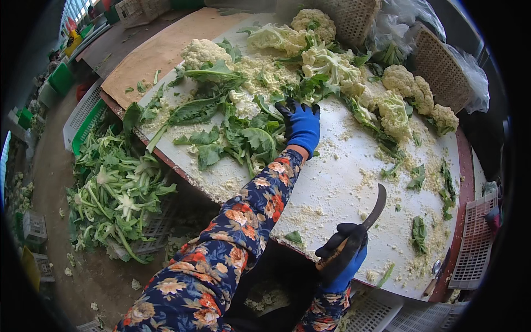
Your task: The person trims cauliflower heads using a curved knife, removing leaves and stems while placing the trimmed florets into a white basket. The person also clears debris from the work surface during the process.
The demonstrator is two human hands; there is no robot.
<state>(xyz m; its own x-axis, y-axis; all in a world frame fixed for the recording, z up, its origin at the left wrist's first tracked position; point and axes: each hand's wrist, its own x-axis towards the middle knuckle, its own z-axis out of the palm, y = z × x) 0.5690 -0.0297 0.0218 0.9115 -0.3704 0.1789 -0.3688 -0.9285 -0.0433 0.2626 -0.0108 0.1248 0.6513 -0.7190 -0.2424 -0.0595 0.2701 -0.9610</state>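
My left hand [303,124], in a blue glove with dark fingertips, reaches palm down to the middle of the table [344,166]. Its fingertips meet cauliflower leaves [311,88], and the glove hides whether they grip anything. Beside it on the left lies a heap of loose green leaves [259,139]. My right hand [344,257], gloved the same way, is closed around the handle of a knife with a curved blade [376,207]. That blade points up and away above the near part of the table. Several cauliflower heads [332,68] lie along the far side.
Left of the table, a crate overflows with trimmed leaves and stalks [120,195]. Perforated baskets [439,66] and clear plastic bags [408,20] stand at the far right. A spoon-like tool [435,269] lies near the right edge. White plastic crates [373,311] sit below the near edge.
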